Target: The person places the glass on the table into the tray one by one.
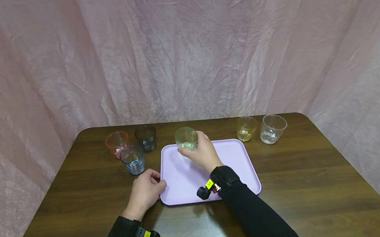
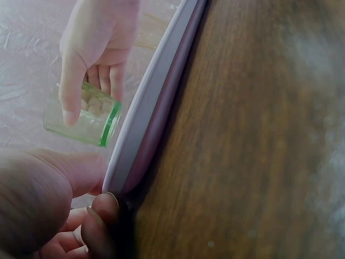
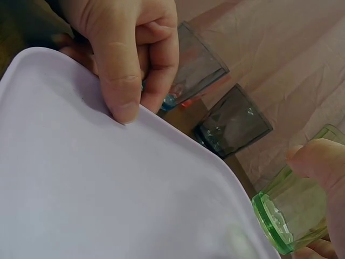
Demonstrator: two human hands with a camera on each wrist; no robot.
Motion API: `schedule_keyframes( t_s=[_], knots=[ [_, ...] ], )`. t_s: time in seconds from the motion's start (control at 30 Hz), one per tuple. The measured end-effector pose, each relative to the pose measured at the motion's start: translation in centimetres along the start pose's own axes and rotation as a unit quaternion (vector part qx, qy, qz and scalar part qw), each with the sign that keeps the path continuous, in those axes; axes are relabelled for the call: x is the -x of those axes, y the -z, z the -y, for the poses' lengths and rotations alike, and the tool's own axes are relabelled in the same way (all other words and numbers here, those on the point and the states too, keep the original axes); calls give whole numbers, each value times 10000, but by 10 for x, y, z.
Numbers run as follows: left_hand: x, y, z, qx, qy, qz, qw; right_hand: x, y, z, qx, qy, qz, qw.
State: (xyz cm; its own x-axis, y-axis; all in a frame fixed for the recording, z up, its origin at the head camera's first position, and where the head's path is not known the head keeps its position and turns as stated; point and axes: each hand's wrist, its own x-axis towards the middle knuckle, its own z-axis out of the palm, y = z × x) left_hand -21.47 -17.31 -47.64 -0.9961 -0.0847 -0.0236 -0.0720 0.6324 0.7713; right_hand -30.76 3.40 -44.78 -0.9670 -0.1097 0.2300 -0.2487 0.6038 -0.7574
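Note:
My right hand (image 1: 202, 152) grips a clear green glass (image 1: 186, 138) from its right side, thumb and fingers around the wall. The glass is upright over the far part of a lilac tray (image 1: 192, 192); in the right wrist view its green base (image 3: 269, 224) appears at the tray's rim, and I cannot tell if they touch. My left hand (image 1: 144, 191) pinches the tray's left edge, thumb on the rim and fingers beneath, as the left wrist view shows. Just beyond that hand stands a blue glass (image 1: 134, 165).
Behind the blue glass are a red glass (image 1: 117, 146) and a dark grey glass (image 1: 147, 143). Right of the tray, a yellow glass (image 1: 246, 132) and a colourless glass (image 1: 271, 133) stand near the back edge of the wooden table (image 1: 310, 182). A pale pink curtain (image 1: 180, 47) hangs behind.

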Motion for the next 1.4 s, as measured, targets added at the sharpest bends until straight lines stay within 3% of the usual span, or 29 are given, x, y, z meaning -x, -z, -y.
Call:
schedule_keyframes(
  t_s=[1.4],
  knots=[
    [1, 1, -3, 39, 81, 54, 9999, 1, -37, 3, 104, 113, 295, 9994]
  ],
)
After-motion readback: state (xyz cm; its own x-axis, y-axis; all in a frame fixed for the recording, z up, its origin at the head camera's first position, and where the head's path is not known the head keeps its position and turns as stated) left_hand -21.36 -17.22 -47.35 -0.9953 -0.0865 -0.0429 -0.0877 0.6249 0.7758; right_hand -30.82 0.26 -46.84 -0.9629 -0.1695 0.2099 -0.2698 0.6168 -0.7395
